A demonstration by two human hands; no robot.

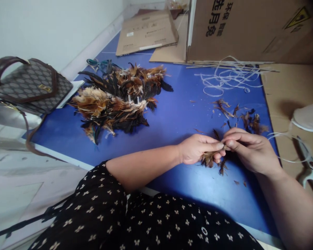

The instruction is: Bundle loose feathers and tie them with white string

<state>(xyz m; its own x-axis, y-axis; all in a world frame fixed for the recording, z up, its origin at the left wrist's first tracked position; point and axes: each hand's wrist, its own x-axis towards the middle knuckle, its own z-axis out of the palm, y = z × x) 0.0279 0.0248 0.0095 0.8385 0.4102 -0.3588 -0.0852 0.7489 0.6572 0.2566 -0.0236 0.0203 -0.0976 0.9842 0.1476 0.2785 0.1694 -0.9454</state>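
My left hand is closed around a small bunch of brown feathers, whose tips fan out below the fingers. Close against it, my right hand pinches at the quill end of the same bunch, thumb and forefinger together. Whether a separate thread or feather lies in that pinch is too small to tell. Loose brown feathers are scattered just beyond the right hand. Farther left lies a large pile of brown, black and tan feather bundles, some with white ties.
Tangled white string lies at the back right. Pruning shears and a pale cylindrical object are on cardboard to the right. A large cardboard box stands behind. A patterned handbag sits at the left of the blue table.
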